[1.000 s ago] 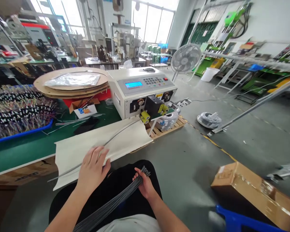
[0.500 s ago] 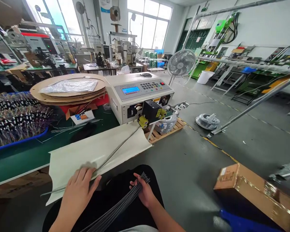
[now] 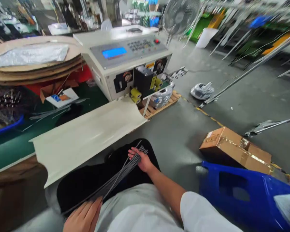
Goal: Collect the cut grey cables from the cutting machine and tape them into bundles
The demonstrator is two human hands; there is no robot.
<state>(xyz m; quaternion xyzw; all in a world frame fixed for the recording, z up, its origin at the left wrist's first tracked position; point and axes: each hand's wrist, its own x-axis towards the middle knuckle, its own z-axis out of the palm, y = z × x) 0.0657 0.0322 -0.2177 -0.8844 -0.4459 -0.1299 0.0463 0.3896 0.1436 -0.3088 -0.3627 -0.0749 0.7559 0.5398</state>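
A bundle of thin grey cables (image 3: pixel 125 170) lies slantwise over my lap. My right hand (image 3: pixel 142 159) is closed around its upper end, with the cut tips poking out past the thumb. Lower down, my left hand (image 3: pixel 84 214) is closed on a single grey cable (image 3: pixel 116 182), which runs up along the bundle to the right hand. Beyond my knees is a cream curved chute (image 3: pixel 87 135). It leads up to the yellow rollers (image 3: pixel 135 95) of a wire-cutting machine (image 3: pixel 128 58) with a lit blue screen.
Round cardboard discs (image 3: pixel 38 74) with a plastic bag on top are stacked left of the machine. Loose cables lie on the green table (image 3: pixel 4 151). A blue plastic stool or chair (image 3: pixel 253 183) and a taped carton (image 3: pixel 232 145) stand at right, with wire coils (image 3: pixel 203 91) further off.
My left hand has lifted a cable off the chute and brought it down beside the bundle. My right hand still holds the bundle. The view has tipped downward.
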